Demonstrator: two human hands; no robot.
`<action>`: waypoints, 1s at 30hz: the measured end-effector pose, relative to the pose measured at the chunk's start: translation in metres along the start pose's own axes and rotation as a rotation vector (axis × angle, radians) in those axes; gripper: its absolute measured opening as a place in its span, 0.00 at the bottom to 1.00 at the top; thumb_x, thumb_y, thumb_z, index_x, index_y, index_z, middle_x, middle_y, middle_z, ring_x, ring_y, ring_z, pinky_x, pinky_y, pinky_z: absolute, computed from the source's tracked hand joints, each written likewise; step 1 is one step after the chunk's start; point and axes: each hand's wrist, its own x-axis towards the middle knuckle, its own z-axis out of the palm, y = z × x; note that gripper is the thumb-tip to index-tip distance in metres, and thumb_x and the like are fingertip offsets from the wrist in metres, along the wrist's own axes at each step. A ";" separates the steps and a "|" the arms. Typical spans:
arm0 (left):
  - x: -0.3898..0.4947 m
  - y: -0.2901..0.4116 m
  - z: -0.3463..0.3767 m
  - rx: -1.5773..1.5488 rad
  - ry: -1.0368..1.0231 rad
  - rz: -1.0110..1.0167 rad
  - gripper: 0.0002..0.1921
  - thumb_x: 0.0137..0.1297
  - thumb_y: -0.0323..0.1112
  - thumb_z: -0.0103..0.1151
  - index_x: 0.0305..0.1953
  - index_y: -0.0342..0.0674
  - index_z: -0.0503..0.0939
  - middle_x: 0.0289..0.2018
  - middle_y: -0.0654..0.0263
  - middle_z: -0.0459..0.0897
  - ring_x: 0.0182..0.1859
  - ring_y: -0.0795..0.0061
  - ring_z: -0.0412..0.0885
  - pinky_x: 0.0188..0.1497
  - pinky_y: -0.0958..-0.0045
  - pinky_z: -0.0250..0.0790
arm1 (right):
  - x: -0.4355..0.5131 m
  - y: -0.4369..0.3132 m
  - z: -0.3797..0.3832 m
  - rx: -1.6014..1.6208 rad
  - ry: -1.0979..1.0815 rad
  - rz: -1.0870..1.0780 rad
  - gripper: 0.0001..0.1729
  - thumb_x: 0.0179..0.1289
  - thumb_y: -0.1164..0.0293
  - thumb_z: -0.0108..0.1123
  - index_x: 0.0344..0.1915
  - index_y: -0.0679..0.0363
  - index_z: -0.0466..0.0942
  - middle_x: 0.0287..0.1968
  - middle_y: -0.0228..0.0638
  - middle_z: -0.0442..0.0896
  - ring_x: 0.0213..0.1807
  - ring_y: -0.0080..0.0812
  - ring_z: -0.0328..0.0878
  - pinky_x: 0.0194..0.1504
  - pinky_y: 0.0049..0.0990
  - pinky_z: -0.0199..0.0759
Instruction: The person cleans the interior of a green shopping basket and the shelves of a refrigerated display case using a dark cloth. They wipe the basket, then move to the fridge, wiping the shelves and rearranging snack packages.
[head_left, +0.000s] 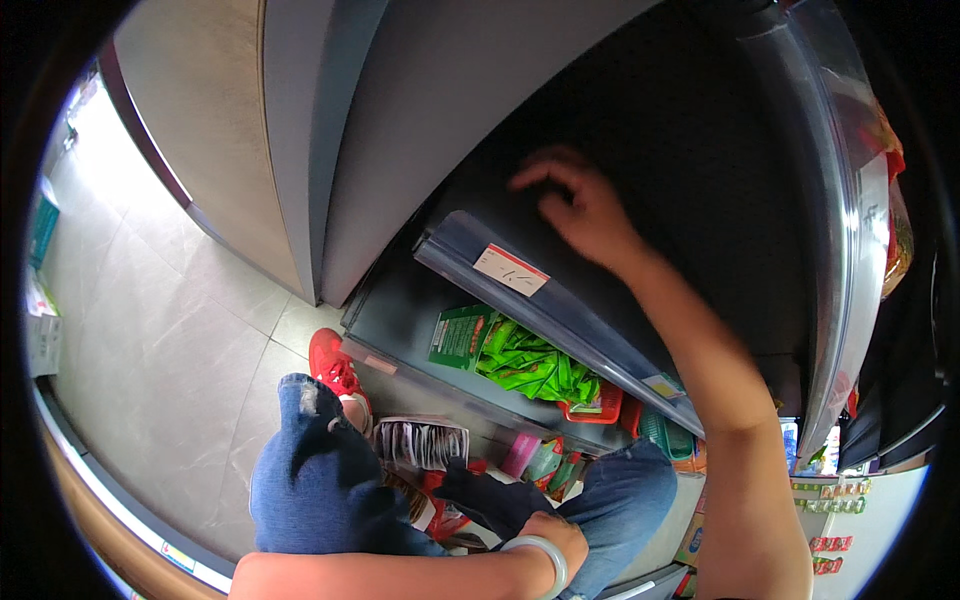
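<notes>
My left hand (551, 544), with a pale bangle on its wrist, is closed on a crumpled dark cloth (499, 499) above my knees. The cloth may be a glove; its shape is not clear. My right hand (581, 214) reaches over a black shelf surface (697, 180). Its fingers are bent and apart, a little blurred, with nothing visible in them. Whether the fingertips touch the shelf I cannot tell. Along the shelf's front runs a clear plastic guard strip (577, 315) with a price label (511, 268) on it.
Below lies a lower shelf (390, 322) with a green box of green packets (536, 364) and a red basket (596, 405). A carton of packets (421, 442) stands on the floor by my red shoe (334, 364). Another guarded shelf edge (847, 225) curves at the right.
</notes>
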 end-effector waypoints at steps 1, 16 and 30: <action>-0.002 -0.001 -0.005 -0.011 -0.028 0.013 0.12 0.56 0.36 0.58 0.33 0.38 0.89 0.35 0.54 0.88 0.39 0.54 0.87 0.38 0.55 0.77 | -0.010 -0.015 0.001 0.144 -0.073 0.007 0.21 0.54 0.82 0.53 0.47 0.57 0.82 0.51 0.38 0.80 0.58 0.38 0.76 0.64 0.34 0.66; -0.011 -0.016 -0.044 -0.069 -0.161 0.002 0.11 0.60 0.32 0.60 0.42 0.38 0.86 0.43 0.57 0.88 0.46 0.62 0.87 0.45 0.62 0.76 | 0.043 0.052 0.023 -0.146 0.434 0.296 0.25 0.69 0.73 0.52 0.65 0.49 0.75 0.63 0.43 0.78 0.63 0.42 0.76 0.66 0.36 0.67; 0.015 -0.024 -0.036 0.001 -0.267 -0.013 0.12 0.58 0.33 0.62 0.42 0.37 0.87 0.43 0.56 0.88 0.47 0.58 0.86 0.47 0.61 0.76 | -0.125 0.002 -0.037 0.534 -0.278 0.269 0.24 0.53 0.78 0.51 0.49 0.56 0.86 0.50 0.35 0.88 0.45 0.27 0.81 0.49 0.26 0.74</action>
